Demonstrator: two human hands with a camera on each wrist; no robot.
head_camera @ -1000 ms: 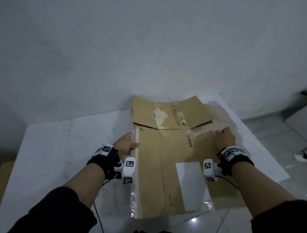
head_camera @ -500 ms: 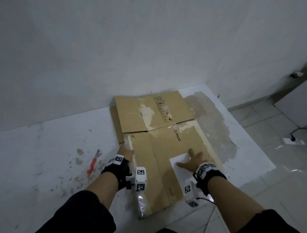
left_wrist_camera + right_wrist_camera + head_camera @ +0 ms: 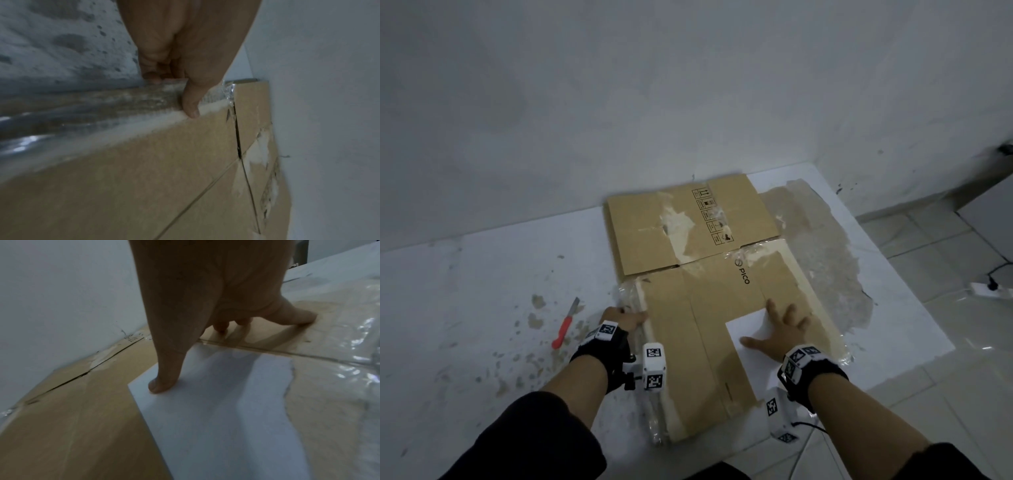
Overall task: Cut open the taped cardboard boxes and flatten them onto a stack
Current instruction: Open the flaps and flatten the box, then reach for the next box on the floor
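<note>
A flattened cardboard box [image 3: 709, 308] is seen lying on the white table [image 3: 465, 291], its far flap close against the wall [image 3: 688, 85]. Another flat sheet appears to lie under it at the far left edge, though this cannot be told for sure. The box's left edge, wrapped in clear tape [image 3: 92, 104], is gripped by the left hand [image 3: 621, 317]: the thumb is laid on top and the fingers are curled beneath. The right hand [image 3: 779, 334] is pressed flat, fingers spread, partly on the white label [image 3: 748, 353] and partly on bare cardboard.

A red-handled cutter [image 3: 566, 323] is left on the table, just to the left of the left hand and apart from the box. Open table is offered on that side, stained with grey patches. To the right, a peeled, rough patch [image 3: 825, 260] of the tabletop is exposed beside the box, and beyond the table edge the tiled floor [image 3: 928, 240] and a power strip [image 3: 989, 291] are seen. The near end of the box is laid almost at the table's front edge.

The slit between flap and panel is shown only roughly by the head view; it is shown plainly from the left wrist. From the right wrist, the thumb [image 3: 162, 382] is caught on the label and crinkled plastic film [image 3: 349, 345] is revealed along the box's right side.
</note>
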